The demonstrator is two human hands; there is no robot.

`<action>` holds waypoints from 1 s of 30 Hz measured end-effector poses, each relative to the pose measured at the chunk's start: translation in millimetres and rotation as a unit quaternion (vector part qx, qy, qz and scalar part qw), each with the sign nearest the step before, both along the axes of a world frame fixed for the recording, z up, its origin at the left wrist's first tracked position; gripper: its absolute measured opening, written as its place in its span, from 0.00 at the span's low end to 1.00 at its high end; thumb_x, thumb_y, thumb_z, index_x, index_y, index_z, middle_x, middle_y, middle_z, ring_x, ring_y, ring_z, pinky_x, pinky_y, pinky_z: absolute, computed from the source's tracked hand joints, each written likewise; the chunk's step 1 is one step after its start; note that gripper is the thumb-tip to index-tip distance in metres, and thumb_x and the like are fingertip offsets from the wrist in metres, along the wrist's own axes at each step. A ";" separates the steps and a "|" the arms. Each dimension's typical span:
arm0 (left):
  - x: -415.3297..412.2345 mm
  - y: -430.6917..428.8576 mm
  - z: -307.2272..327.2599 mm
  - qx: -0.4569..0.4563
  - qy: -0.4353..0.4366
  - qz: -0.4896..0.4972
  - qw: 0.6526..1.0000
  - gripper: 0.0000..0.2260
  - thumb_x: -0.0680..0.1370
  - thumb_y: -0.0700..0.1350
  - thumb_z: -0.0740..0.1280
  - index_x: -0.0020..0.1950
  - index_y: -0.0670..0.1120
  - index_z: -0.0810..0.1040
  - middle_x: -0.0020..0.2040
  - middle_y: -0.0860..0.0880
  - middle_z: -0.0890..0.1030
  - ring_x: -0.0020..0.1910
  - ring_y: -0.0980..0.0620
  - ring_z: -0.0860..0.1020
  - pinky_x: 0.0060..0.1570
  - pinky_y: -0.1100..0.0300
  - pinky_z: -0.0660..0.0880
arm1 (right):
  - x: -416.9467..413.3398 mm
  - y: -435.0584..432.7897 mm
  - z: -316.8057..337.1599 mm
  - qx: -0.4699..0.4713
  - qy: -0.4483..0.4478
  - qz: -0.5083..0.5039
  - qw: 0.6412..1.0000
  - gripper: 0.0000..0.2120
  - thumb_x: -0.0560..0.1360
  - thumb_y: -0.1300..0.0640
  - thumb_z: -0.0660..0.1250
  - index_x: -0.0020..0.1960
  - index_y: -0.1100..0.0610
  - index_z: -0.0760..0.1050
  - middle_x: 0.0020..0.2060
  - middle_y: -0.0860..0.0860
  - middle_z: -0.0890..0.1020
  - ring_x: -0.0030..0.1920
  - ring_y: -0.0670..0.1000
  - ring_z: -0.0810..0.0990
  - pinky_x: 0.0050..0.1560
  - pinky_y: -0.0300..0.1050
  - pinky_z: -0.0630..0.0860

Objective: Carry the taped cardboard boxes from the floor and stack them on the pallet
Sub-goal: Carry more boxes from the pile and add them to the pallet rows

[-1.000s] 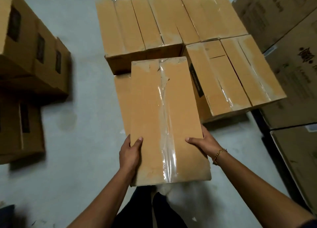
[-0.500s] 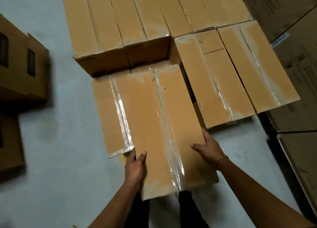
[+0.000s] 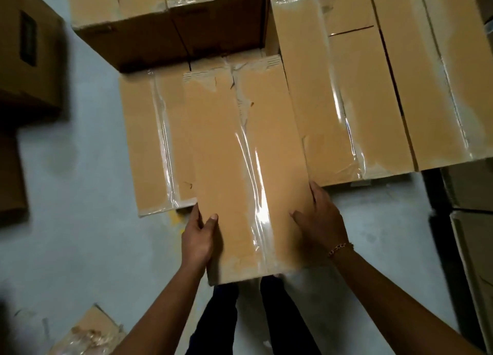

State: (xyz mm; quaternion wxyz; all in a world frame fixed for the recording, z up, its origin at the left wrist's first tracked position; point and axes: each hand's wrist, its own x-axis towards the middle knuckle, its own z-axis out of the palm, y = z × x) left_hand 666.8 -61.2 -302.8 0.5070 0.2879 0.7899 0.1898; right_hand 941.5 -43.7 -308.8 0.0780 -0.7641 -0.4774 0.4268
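Note:
A long taped cardboard box (image 3: 226, 146) sits between my hands, its far end over the lower layer of the stack. My left hand (image 3: 198, 234) grips its left edge near the close end, thumb on top. My right hand (image 3: 318, 221) grips its right edge the same way, a bracelet on the wrist. Just left and lower lies a taped box (image 3: 149, 141) of the bottom layer. Higher stacked boxes (image 3: 354, 88) stand to the right and further stacked boxes (image 3: 165, 16) behind. The pallet itself is hidden under the boxes.
Dark-labelled cartons (image 3: 24, 56) stand on the grey floor at left. Large printed cartons (image 3: 472, 234) line the right side. A crumpled piece of cardboard with tape (image 3: 90, 330) lies on the floor near my feet. My legs (image 3: 253, 314) show below the held box.
The held box has come down and forward onto the stack's lower layer, beside the left bottom box. My view has moved closer to the stack. Both hands keep their grip.

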 end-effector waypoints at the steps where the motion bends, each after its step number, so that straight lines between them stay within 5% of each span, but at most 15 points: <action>1: -0.4 -0.5 -2.4 0.003 0.008 -0.013 1.000 0.26 0.82 0.51 0.67 0.79 0.55 0.65 0.71 0.52 0.76 0.68 0.47 0.75 0.68 0.50 0.71 | 4.4 -3.2 -1.5 0.005 -0.001 0.029 1.000 0.45 0.73 0.47 0.75 0.81 0.49 0.54 0.79 0.50 0.63 0.73 0.55 0.69 0.67 0.52 0.71; 5: -2.2 -5.1 -7.5 -0.011 0.033 -0.077 0.996 0.40 0.76 0.58 0.73 0.82 0.57 0.56 0.77 0.51 0.70 0.74 0.45 0.71 0.71 0.43 0.70 | 21.4 -26.5 -8.8 0.001 0.013 0.142 0.990 0.51 0.71 0.41 0.76 0.82 0.47 0.48 0.81 0.48 0.56 0.77 0.50 0.60 0.70 0.48 0.66; 8: -0.9 -10.0 -10.3 0.008 0.029 -0.098 0.995 0.48 0.72 0.59 0.77 0.83 0.57 0.51 0.80 0.53 0.64 0.76 0.47 0.66 0.73 0.46 0.68 | 26.9 -45.1 -17.1 0.013 0.018 0.214 0.977 0.59 0.67 0.35 0.76 0.80 0.43 0.38 0.80 0.39 0.41 0.76 0.41 0.48 0.74 0.45 0.58; 11: -2.7 -19.0 -14.3 0.017 0.033 -0.158 0.987 0.59 0.66 0.66 0.79 0.83 0.58 0.42 0.82 0.56 0.55 0.75 0.59 0.59 0.73 0.50 0.63 | 27.0 -56.9 -26.9 0.028 -0.026 0.296 0.954 0.67 0.61 0.26 0.73 0.80 0.44 0.29 0.79 0.43 0.32 0.81 0.50 0.41 0.76 0.51 0.50; 14: -6.1 -36.4 -15.6 0.015 0.056 -0.229 0.972 0.65 0.62 0.69 0.79 0.81 0.60 0.33 0.83 0.59 0.47 0.75 0.60 0.57 0.72 0.51 0.64 | 27.9 -66.0 -33.5 0.037 -0.078 0.329 0.940 0.71 0.58 0.24 0.73 0.81 0.49 0.32 0.80 0.49 0.34 0.81 0.57 0.41 0.77 0.60 0.50; 17: -12.3 -60.2 -18.4 -0.008 0.069 -0.273 0.960 0.67 0.61 0.69 0.79 0.78 0.63 0.28 0.83 0.58 0.49 0.78 0.50 0.62 0.70 0.44 0.70 | 27.9 -73.0 -35.2 0.058 -0.111 0.327 0.937 0.69 0.58 0.23 0.71 0.82 0.54 0.38 0.82 0.55 0.40 0.81 0.60 0.44 0.75 0.68 0.58; 25: -19.1 -96.8 -33.0 -0.028 0.126 -0.364 0.922 0.69 0.63 0.64 0.81 0.78 0.57 0.25 0.83 0.49 0.54 0.69 0.40 0.74 0.63 0.43 0.76 | 33.1 -92.7 -39.3 0.060 -0.210 0.312 0.924 0.68 0.57 0.26 0.75 0.82 0.58 0.47 0.82 0.58 0.48 0.81 0.62 0.49 0.74 0.67 0.59; 30: -23.8 -95.7 -39.4 0.005 0.144 -0.372 0.917 0.61 0.71 0.57 0.77 0.78 0.56 0.25 0.81 0.46 0.60 0.59 0.40 0.80 0.53 0.45 0.80 | 39.5 -92.6 -42.3 0.055 -0.257 0.300 0.917 0.60 0.65 0.21 0.58 0.82 0.60 0.48 0.82 0.60 0.48 0.81 0.62 0.47 0.73 0.68 0.57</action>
